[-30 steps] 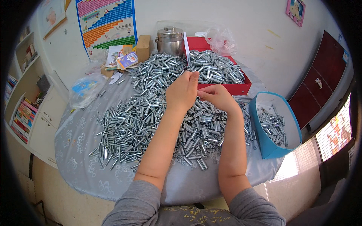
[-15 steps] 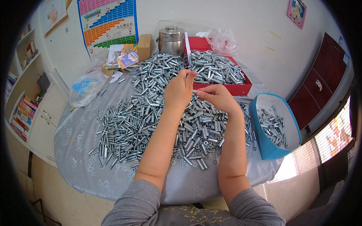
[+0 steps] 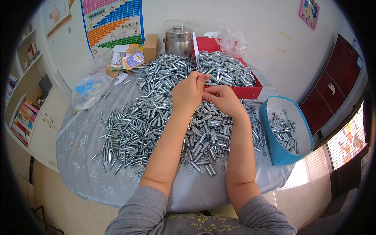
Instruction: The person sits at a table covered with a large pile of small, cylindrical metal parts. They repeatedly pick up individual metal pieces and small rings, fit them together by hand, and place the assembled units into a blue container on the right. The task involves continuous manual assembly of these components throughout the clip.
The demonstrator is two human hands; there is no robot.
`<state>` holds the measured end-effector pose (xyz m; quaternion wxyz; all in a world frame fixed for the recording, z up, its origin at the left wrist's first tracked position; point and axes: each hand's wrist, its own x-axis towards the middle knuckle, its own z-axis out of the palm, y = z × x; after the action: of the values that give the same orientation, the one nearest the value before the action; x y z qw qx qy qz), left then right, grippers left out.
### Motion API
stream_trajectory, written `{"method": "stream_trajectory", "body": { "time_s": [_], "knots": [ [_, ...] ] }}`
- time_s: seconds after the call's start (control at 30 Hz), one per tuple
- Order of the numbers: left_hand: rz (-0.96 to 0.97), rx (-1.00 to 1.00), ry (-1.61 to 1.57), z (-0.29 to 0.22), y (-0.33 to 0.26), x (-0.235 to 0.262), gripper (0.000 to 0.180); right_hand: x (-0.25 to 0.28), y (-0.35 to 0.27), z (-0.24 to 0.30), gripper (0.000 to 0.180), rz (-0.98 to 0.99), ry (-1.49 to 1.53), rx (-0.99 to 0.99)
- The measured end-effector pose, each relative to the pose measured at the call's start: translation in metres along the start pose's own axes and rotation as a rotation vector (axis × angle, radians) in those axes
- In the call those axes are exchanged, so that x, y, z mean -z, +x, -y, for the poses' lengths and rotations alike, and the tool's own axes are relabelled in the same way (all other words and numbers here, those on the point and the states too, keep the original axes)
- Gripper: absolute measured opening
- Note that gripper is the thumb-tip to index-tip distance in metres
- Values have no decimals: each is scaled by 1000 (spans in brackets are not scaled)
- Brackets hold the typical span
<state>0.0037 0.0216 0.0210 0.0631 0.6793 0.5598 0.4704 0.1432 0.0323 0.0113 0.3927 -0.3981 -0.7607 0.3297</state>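
My left hand (image 3: 187,94) is closed with its thumb on top, above the middle of a large heap of metal parts (image 3: 133,133). Just right of it, my right hand (image 3: 223,98) pinches with thumb and forefinger, its fingertips meeting the left hand's fingers. Whatever small piece sits between the hands is hidden by the fingers. The heap mixes shiny silver bolts, tube-like sleeves (image 3: 210,169) and small rings (image 3: 214,147). Behind my hands, a red box (image 3: 250,93) is piled high with similar sleeves.
A blue bin (image 3: 282,156) holding some metal parts stands at the table's right edge. At the back are a steel pot (image 3: 178,41), a cardboard box (image 3: 150,47) and booklets (image 3: 133,60). A plastic bag (image 3: 89,92) lies left on the grey tablecloth (image 3: 84,172).
My right hand has shifted slightly left and up against my left hand. The bit of metal that showed at its fingertips is now covered. My left hand has barely moved.
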Motion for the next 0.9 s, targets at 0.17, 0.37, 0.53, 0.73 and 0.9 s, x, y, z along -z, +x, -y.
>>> {"method": "stream_trajectory", "body": {
  "time_s": [0.17, 0.37, 0.53, 0.73, 0.9],
  "knots": [
    [38, 21, 9, 10, 3, -5, 37, 0, 0, -3, 22, 29, -58, -41],
    [9, -6, 3, 15, 4, -7, 32, 2, 0, -2, 22, 68, -144, -76],
    [-210, 119, 175, 49, 16, 16, 36, 23, -8, -22, 25, -12, -262, -121],
    [167, 263, 357, 37, 10, 18, 60, 25, -14, -39, 40, -95, -337, -205],
    [64, 149, 241, 12, 4, 30, 57, 56, -35, 9, 34, -272, -398, -255]
  ]
}}
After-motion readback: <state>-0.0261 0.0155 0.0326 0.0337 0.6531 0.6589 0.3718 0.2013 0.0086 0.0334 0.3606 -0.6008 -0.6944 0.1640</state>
